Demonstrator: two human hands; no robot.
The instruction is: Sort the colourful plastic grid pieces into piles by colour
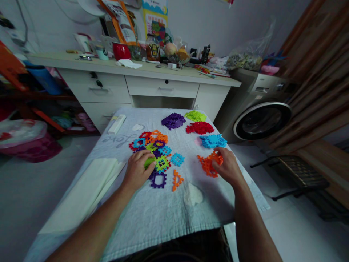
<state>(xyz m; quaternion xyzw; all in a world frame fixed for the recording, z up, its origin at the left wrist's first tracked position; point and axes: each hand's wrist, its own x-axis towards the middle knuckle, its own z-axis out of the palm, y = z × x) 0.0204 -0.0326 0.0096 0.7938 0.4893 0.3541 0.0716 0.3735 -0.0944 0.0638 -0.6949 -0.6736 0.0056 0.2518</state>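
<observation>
My left hand point(138, 168) is at the near side of a mixed heap of flat plastic interlocking pieces, its fingers closed around a green piece point(148, 162). Beside it lie a green window-shaped piece point(162, 163), a blue square piece point(177, 159), a purple square frame point(158, 180) and an orange triangular piece point(177, 180). On the right, my right hand point(227, 164) grips an orange piece point(219, 158) between thumb and fingers at the orange pile point(208, 165). Beyond that pile are sorted piles: blue point(213, 141), red point(200, 127), green point(195, 115) and purple point(173, 120).
A pale cloth point(169, 218) covers the table. A white box point(117, 124) lies at its far left, with folded white material point(81, 193) along the left edge. Behind stand a cluttered white desk point(163, 87) and a washing machine point(256, 105). A low rack point(297, 174) sits right.
</observation>
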